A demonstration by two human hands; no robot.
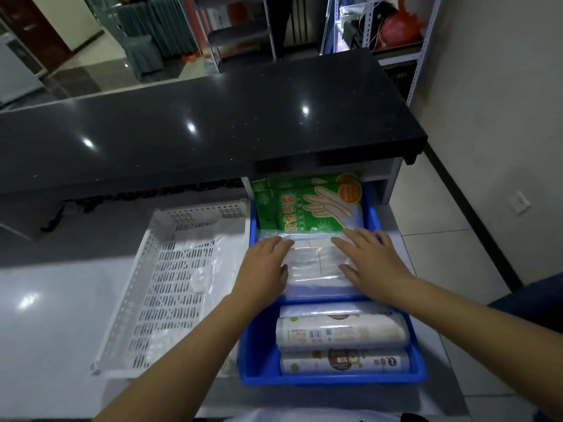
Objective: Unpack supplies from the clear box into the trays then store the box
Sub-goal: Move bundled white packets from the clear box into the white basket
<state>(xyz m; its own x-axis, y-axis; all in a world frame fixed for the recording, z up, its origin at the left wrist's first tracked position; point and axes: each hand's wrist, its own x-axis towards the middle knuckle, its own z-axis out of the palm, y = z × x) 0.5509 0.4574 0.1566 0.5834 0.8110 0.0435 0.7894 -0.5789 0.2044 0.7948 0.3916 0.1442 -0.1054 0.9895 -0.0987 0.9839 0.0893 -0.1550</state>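
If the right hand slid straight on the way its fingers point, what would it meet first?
Probably the green glove packets at the far end of the blue tray. The right hand lies flat on a clear packet, fingers pointing up-left at them; depth is uncertain.

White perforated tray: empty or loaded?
Nearly empty. The white perforated tray holds only some thin clear plastic along its right side; its slotted floor shows bare elsewhere.

A: Where did the head cam sit?
B: One view only, on the person's head, facing forward and down, close over the blue tray (pixel 393 380). Wide-angle: the black counter (pixel 213 123) lay far, shelving beyond it.
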